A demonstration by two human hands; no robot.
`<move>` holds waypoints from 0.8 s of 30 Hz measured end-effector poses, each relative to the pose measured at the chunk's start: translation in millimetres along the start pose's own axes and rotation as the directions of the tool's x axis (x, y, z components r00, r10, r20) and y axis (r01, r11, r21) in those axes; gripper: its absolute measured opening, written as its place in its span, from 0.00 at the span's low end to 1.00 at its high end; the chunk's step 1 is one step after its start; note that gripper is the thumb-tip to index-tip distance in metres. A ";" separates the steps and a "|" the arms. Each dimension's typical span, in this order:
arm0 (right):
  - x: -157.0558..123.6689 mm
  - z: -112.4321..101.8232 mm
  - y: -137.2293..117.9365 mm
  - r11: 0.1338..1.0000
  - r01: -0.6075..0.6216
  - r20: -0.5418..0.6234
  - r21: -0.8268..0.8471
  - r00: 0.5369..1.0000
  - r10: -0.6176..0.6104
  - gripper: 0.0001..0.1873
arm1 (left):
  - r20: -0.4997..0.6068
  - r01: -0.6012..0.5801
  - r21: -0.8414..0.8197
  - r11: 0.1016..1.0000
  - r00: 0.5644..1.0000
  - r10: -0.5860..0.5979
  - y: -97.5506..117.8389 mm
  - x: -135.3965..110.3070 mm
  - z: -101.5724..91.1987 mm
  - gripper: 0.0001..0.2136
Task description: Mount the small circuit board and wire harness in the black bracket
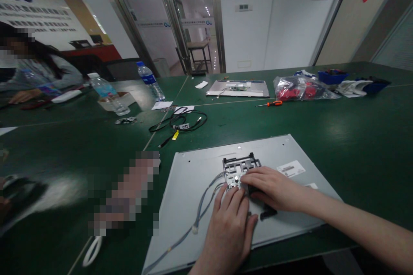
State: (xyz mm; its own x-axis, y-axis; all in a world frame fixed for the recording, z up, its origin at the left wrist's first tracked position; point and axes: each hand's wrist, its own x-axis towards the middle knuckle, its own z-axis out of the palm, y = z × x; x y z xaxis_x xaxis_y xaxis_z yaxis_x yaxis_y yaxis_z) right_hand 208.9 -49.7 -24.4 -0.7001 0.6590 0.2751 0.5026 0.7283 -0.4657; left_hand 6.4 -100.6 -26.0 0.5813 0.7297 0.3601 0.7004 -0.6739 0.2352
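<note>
A flat grey metal panel (200,172) lies on the table in front of me. On its middle sits a black plastic frame (234,160) with cut-outs and a small circuit board (231,180) in it. My left hand (230,219) grips the frame's near left part, fingertips bent over the board's edge and thumb apart. From the right, my right hand (279,187) holds the frame's right side, with its fingers across the top and its thumb side low. Both hands cover much of the frame. Grey cables (201,206) run from the frame's left side down over the panel.
Beyond lie a coiled black cable (193,126), an orange screwdriver (274,103), another panel with a board (222,91) and bagged red items (298,88). Two bottles (150,79) stand back left. A pixelated object (129,189) lies left. A person (48,68) sits far left.
</note>
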 end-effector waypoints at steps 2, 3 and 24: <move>-0.1 0.3 0.1 1.000 -0.005 0.004 -0.001 1.000 0.005 0.19 | -0.005 -0.004 0.007 1.000 1.000 0.004 0.1 0.0 -0.2 0.11; -0.2 0.5 0.2 1.000 -0.007 0.005 -0.003 1.000 0.007 0.19 | -0.007 -0.007 0.011 1.000 1.000 0.007 0.0 0.0 -0.2 0.11; 0.7 -0.3 -1.1 1.000 0.002 -0.002 0.012 1.000 -0.002 0.19 | 0.006 -0.037 0.037 0.999 0.999 0.037 0.5 0.8 -1.3 0.12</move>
State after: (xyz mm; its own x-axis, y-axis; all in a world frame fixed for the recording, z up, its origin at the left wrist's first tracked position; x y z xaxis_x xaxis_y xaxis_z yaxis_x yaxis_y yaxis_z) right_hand 208.0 -49.9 -23.4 -0.7005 0.6575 0.2775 0.4949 0.7277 -0.4749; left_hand 6.6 -100.4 -24.4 0.6092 0.7050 0.3631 0.6931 -0.6959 0.1881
